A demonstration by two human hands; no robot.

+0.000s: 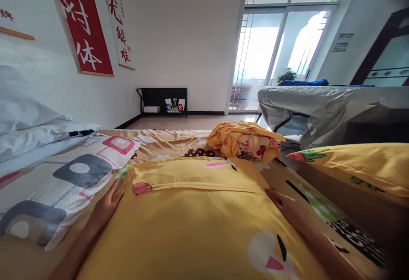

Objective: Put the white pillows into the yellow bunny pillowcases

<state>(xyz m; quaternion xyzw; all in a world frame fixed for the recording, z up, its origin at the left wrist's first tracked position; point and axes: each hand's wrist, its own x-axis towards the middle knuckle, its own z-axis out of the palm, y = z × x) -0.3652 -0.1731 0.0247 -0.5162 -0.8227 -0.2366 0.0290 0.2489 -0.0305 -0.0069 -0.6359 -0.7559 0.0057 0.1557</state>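
Note:
A large yellow pillow (191,224) with cartoon prints and a flap seam across its far part lies in front of me, between my hands. My left hand (111,199) rests against its left side, fingers stretched out along the edge and partly hidden. On the opposite side, my right hand (284,203) touches the edge near the end of the seam, its visible fingers extended. Just beyond the pillow sits a crumpled yellow printed cloth (246,141). Another yellow pillow (361,165), showing a carrot print, is at the right.
A patterned pillow (86,169) and white pillows (35,122) lie at the left on the brown printed bedsheet (162,141). A plastic-covered table (335,101) stands right. A black low shelf (156,96) is by the far wall, near glass sliding doors (255,58).

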